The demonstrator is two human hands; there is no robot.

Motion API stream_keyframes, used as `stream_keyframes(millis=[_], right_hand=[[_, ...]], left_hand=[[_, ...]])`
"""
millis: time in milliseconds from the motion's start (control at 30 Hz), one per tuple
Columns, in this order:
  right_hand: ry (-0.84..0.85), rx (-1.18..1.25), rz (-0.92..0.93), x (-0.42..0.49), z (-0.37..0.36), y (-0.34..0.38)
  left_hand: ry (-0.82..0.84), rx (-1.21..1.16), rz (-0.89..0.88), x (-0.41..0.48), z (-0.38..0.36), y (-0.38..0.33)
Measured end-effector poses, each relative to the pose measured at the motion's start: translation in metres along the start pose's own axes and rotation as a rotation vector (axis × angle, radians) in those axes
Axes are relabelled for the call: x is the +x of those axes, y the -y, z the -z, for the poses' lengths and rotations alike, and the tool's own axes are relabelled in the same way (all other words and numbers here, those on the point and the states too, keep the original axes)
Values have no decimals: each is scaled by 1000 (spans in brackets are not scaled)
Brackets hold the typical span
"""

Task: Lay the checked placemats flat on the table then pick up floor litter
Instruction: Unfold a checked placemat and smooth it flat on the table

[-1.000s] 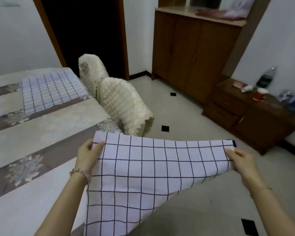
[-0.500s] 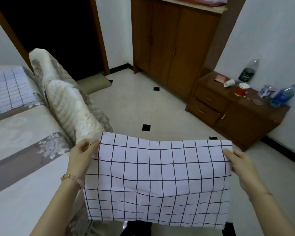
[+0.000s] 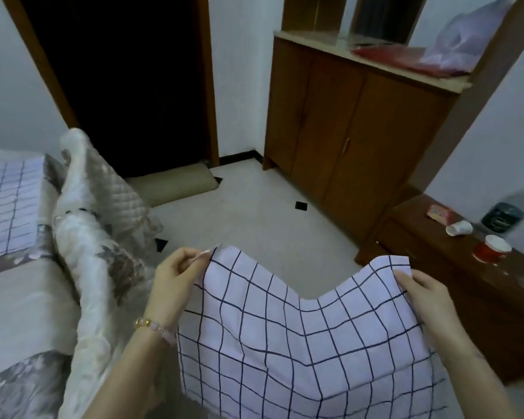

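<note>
Placemat (image 3: 300, 343) hangs in the air close to the body, pinched at its two top corners: the left hand (image 3: 176, 276) closed on the left corner, the right hand (image 3: 421, 291) closed on the right one. Half a second ago its top edge ran almost straight between the hands; now the hands sit closer together and the middle of that edge has dropped into a deep V, so the cloth is slack, not stretched. The view has also swung further from the table, which now shows only at the left edge, with the floor filling the middle. I judge this mat is being gathered or turned over for another pass, and that it is not about to be laid: it hangs over the floor and beside the table (image 3: 15, 313), not above it.

Just left of the left hand stand two chairs (image 3: 91, 237) in quilted covers, pushed against the table. Farther along the tabletop a second placemat (image 3: 6, 207) already lies flat, so that part is done.

Beyond, the floor (image 3: 254, 213) shows dark tile insets, and I cannot pick out any litter. A low cabinet (image 3: 436, 267) at right carries cups (image 3: 493, 247) and a bottle (image 3: 508, 213); a tall cupboard (image 3: 345, 122) stands behind.
</note>
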State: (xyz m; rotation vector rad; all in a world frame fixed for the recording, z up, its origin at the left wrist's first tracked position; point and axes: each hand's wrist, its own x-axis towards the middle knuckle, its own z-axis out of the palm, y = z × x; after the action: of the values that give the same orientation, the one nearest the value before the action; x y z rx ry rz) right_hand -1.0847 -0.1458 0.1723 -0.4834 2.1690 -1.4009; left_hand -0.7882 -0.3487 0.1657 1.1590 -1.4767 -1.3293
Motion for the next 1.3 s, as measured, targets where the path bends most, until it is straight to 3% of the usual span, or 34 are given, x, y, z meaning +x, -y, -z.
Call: stream_keyframes(millis=[233,500,733,933,1133,1300], right_hand=[[282,39,184,97,-133,127],[824,155,394,121,-348,248],[1290,58,503,74,-528,305],[1605,-70,597,3,-634,299],[1801,-267,653,-74,-704,268],[1794,-417,689,-123,-752,237]], left_hand=[[-392,-55,-140,70,68,-67],[-1008,-12,-255,54,208,-112],[-1494,60,-120,11,280,-101],[-1849,130,54,-66,287,-71],[-1998,155,229,-127,285,-33],[-1997,140,399,-146,311,5]])
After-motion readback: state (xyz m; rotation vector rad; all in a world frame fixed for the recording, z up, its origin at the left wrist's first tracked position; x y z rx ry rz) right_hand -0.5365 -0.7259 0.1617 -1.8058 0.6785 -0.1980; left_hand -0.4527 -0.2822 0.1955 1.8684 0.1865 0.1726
